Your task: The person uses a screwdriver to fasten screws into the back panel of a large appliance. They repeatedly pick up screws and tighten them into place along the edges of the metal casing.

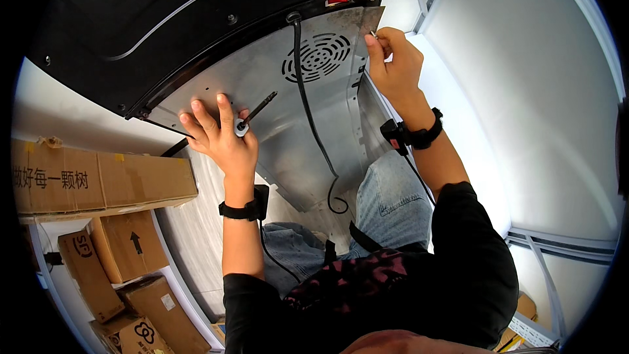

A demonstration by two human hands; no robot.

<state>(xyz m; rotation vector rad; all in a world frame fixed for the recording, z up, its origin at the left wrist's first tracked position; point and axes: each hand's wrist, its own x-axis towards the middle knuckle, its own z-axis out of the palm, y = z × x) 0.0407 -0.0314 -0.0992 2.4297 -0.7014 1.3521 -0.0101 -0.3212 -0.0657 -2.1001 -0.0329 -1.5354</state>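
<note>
Left hand (226,144): fingers spread against the metal panel (282,157), thumb side closed around a screwdriver (262,109), its shaft pointing up and to the right.
Right hand (401,69): well apart from the left, thumb and finger pinched on a small metal piece (373,35) at the panel's upper right edge; its exact kind is too small to tell.
Panel: below the black housing (190,33), in front of the person, with a round slotted vent (319,58) between the hands.
Cord (299,72): black, hanging from the housing's lower edge across the panel, passing just left of the vent, its lower end curled.
Switch (339,0): red, on the housing above the vent.
Cardboard boxes (141,183): at the left.
</note>
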